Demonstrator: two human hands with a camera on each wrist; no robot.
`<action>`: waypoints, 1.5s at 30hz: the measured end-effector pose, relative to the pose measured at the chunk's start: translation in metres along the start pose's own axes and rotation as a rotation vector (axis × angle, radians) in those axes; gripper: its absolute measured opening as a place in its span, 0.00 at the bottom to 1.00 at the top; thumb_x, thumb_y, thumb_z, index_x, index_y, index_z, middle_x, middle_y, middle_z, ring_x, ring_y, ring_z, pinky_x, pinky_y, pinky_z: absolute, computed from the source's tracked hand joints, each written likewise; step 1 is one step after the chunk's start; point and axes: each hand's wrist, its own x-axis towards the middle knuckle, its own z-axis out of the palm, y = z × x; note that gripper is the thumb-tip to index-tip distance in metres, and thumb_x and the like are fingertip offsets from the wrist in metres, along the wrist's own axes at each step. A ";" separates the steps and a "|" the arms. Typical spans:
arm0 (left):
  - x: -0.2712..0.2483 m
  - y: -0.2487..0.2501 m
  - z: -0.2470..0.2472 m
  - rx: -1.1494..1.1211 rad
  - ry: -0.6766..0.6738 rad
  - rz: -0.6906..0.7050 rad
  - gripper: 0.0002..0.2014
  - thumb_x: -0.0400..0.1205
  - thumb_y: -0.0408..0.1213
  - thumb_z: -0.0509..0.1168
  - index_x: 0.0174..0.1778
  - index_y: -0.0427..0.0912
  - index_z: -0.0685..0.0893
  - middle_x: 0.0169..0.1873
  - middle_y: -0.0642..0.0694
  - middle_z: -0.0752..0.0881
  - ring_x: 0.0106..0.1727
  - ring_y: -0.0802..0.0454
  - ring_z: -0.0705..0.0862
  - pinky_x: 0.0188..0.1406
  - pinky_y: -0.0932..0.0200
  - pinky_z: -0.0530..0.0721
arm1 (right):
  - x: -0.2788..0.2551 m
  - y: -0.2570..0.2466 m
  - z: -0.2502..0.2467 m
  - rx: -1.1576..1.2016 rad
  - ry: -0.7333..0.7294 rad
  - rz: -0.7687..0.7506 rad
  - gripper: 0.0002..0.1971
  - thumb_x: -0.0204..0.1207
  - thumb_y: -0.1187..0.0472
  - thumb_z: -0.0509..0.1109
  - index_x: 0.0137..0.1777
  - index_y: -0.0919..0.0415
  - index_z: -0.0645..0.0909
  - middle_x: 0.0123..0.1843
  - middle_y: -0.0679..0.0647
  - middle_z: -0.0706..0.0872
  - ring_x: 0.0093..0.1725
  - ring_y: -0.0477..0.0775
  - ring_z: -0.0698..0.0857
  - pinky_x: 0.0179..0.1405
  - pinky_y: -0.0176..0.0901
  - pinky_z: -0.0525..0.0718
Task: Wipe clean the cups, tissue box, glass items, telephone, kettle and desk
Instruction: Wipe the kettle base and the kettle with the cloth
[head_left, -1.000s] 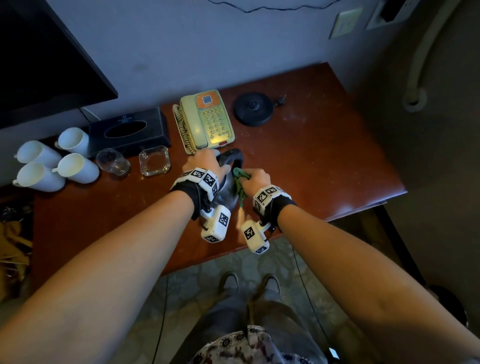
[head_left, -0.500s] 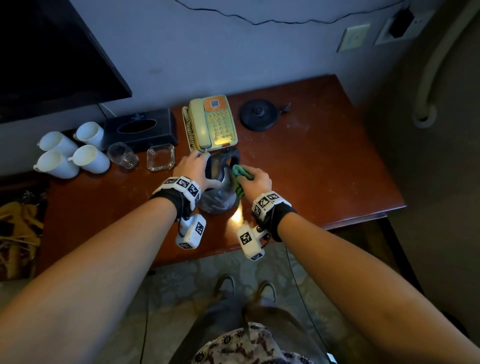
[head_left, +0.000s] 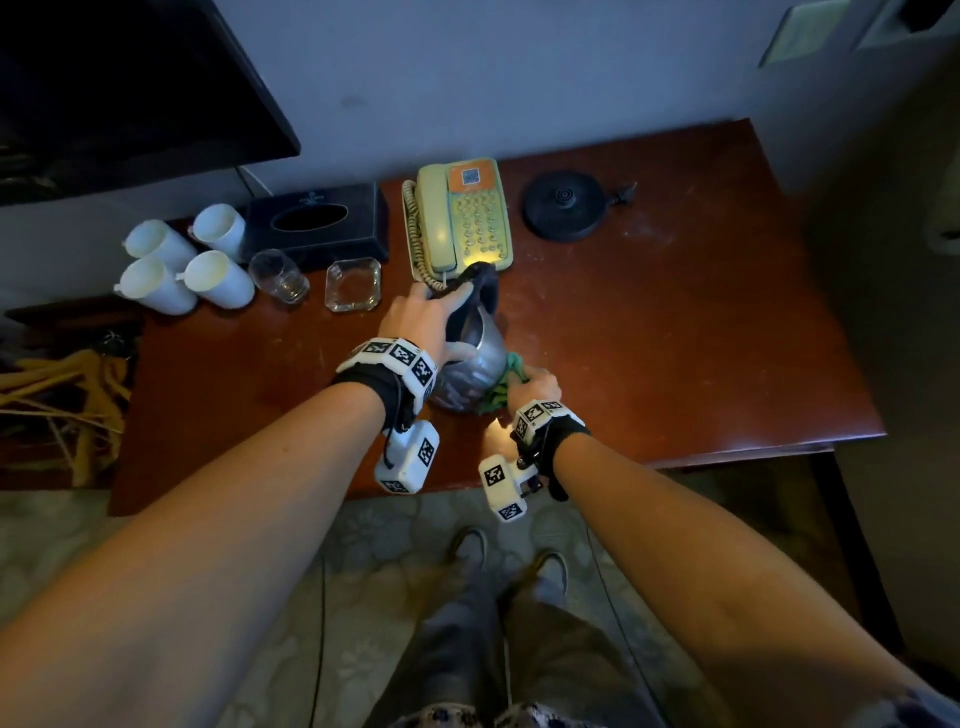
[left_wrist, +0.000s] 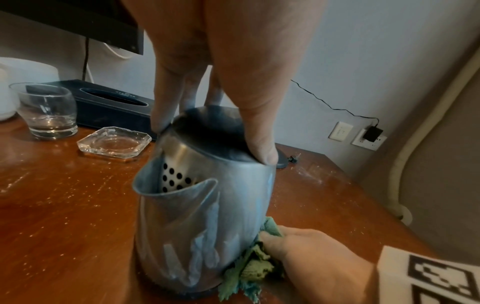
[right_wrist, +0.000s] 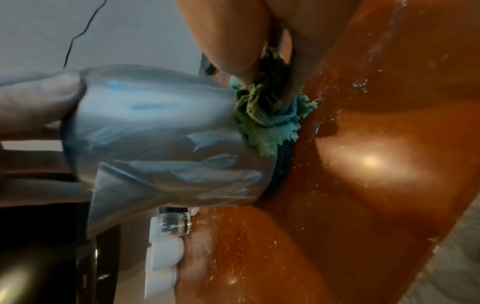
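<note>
A steel kettle (head_left: 475, 364) stands tilted on the red-brown desk (head_left: 675, 338), spout toward me. My left hand (head_left: 441, 312) grips its black lid, thumb and fingers over the rim (left_wrist: 213, 139). My right hand (head_left: 530, 383) holds a bunched green cloth (head_left: 501, 387) and presses it against the kettle's lower right side, by the base (left_wrist: 249, 265). In the right wrist view the cloth (right_wrist: 267, 117) is pinched between thumb and fingers against the kettle (right_wrist: 161, 148). Wet streaks show on the kettle (left_wrist: 202, 216).
Along the back stand several white cups (head_left: 182, 262), a black tissue box (head_left: 317, 221), a glass tumbler (head_left: 278, 275), a glass ashtray (head_left: 353, 285), a cream telephone (head_left: 462, 218) and the black kettle base (head_left: 563, 205). A dark screen (head_left: 130, 88) hangs at upper left.
My right hand has slid the cloth down the kettle's side, from near the handle to the base. My left hand keeps its hold on the top.
</note>
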 end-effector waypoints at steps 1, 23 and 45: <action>0.000 -0.001 0.001 0.006 0.003 -0.004 0.44 0.76 0.58 0.75 0.86 0.62 0.61 0.70 0.36 0.73 0.66 0.31 0.77 0.64 0.42 0.79 | 0.001 0.000 0.001 0.024 -0.003 0.015 0.12 0.82 0.56 0.68 0.59 0.59 0.88 0.53 0.58 0.91 0.41 0.55 0.85 0.38 0.41 0.82; 0.005 -0.008 0.004 0.010 0.031 0.021 0.45 0.73 0.59 0.77 0.85 0.61 0.64 0.69 0.42 0.74 0.63 0.35 0.79 0.61 0.44 0.79 | 0.037 -0.016 -0.003 -0.179 -0.112 -0.063 0.13 0.82 0.56 0.66 0.61 0.58 0.86 0.56 0.59 0.90 0.53 0.60 0.88 0.51 0.45 0.87; 0.002 -0.007 -0.001 -0.015 0.002 0.015 0.45 0.74 0.60 0.76 0.85 0.64 0.62 0.68 0.40 0.74 0.63 0.34 0.79 0.63 0.42 0.81 | 0.000 -0.004 -0.006 -0.060 -0.117 0.065 0.13 0.81 0.55 0.70 0.48 0.66 0.86 0.49 0.61 0.90 0.44 0.62 0.88 0.46 0.49 0.89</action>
